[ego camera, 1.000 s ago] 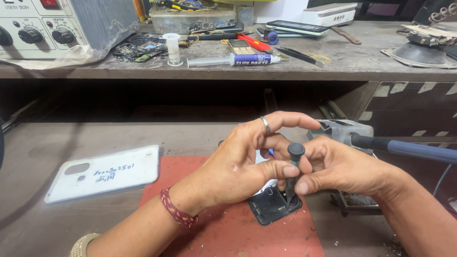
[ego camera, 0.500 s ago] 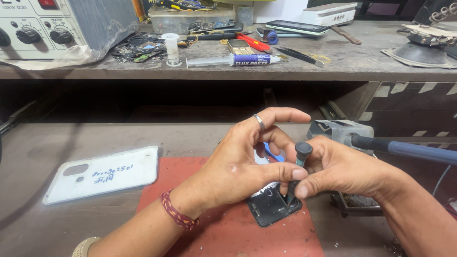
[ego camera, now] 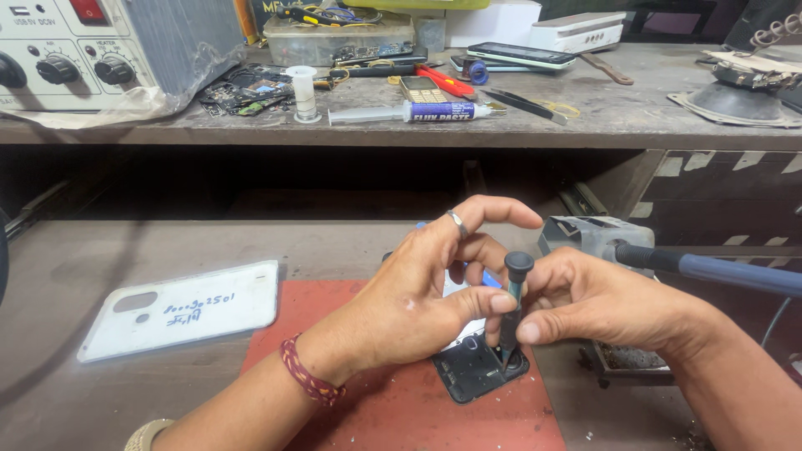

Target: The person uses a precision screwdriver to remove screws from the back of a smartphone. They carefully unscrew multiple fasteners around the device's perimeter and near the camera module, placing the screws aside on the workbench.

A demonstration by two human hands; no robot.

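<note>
Step in hand, as judged: a screw on the phone (ego camera: 474, 372) is being worked. The phone lies open, back up, on the red mat (ego camera: 401, 409), near the mat's centre and under both hands.

Right hand (ego camera: 601, 305): thumb and forefinger pinch the shaft of a small screwdriver (ego camera: 512, 311), held almost upright, tip down on the phone's corner at about 4 o'clock of the device. The black cap stands free at 12 o'clock of the grip.

Left hand (ego camera: 418, 296): thumb tip pressed against the screwdriver shaft, other fingers curled and arched over the phone (ring on one finger); something blue shows between them, kind unclear.

White back cover (ego camera: 180, 309) lies flat on the bench at 9 o'clock of the mat, apart from it. Soldering iron handle (ego camera: 718, 269) sits at 3 o'clock.

Next move calls for, in my judgement: steady downward pressure, tip kept seated, twist from the fingertips only, phone held from sliding.
</note>
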